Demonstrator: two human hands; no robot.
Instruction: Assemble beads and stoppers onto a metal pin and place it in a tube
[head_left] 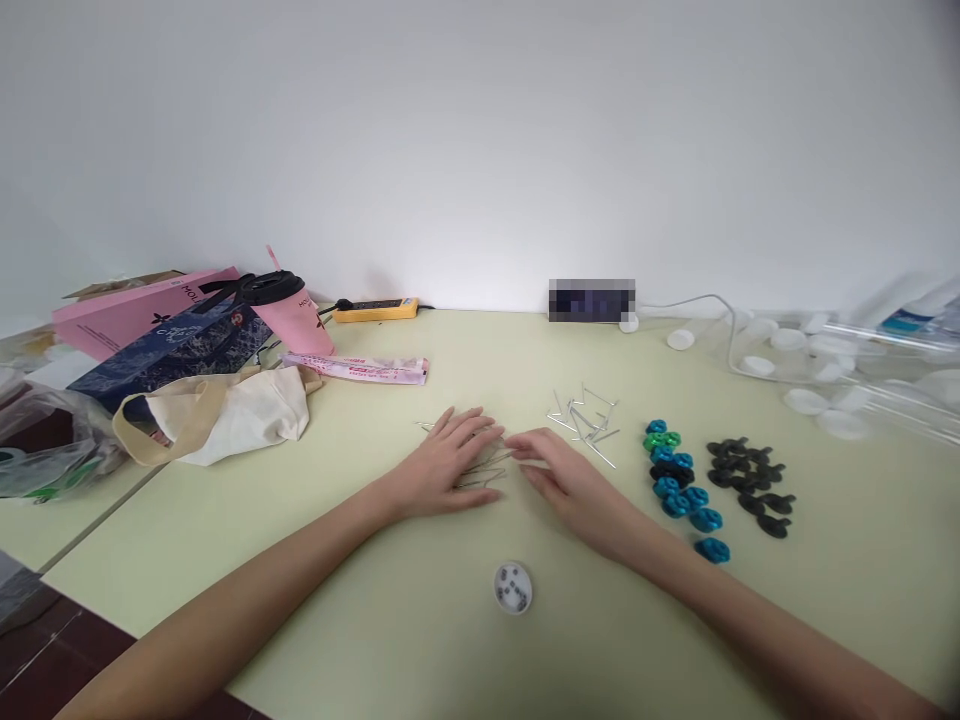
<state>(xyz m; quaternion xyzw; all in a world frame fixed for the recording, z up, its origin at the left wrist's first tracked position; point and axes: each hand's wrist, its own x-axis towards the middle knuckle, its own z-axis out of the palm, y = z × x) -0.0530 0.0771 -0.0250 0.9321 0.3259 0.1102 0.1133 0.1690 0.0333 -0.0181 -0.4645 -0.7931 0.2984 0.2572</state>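
My left hand (pixel 450 465) lies palm down with its fingers spread over a group of thin metal rods (pixel 480 484), partly hiding them. Close beside it, my right hand (pixel 559 478) has its fingertips and thumb drawn together at the end of one thin rod. Behind the right hand is a loose pile of similar silvery rods (pixel 585 415), some bent at one end. Nearer to me stands a small round white dish (pixel 513 588) holding several tiny dark square pieces.
To the right are several blue, green and black knobs (pixel 675 487) and a cluster of black winged pieces (pixel 750 480). Clear tubes and white caps (pixel 787 340) fill the back right. At left are a pink cup (pixel 292 315), a cloth bag (pixel 262 410) and a yellow power strip (pixel 375 310).
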